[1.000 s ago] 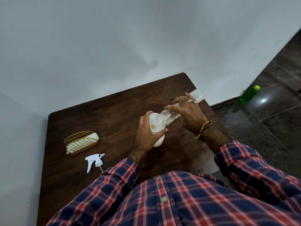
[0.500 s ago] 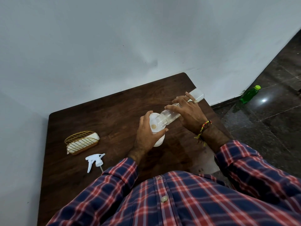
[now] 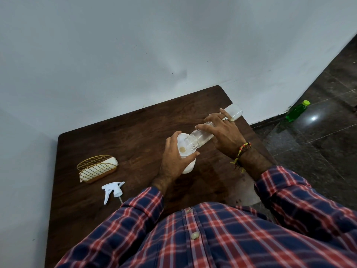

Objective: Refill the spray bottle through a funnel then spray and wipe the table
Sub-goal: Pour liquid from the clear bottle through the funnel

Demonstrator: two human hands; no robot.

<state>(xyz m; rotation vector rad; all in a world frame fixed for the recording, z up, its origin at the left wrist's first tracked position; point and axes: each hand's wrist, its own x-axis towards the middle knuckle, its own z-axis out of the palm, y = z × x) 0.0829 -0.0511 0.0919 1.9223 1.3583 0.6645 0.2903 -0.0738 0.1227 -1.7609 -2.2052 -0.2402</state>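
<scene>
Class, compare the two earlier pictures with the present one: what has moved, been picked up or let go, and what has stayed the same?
Nothing has visibly changed. The right hand still holds the clear bottle tipped into the funnel, and the left hand still grips the white spray bottle under it. The spray head and the wire basket lie where they were on the table.

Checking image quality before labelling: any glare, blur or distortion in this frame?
Head view: a bright glare spot on the glossy floor beside the green bottle; wide-angle bending of the table edges; soft even light; the checked shirt slightly soft up close.
</scene>
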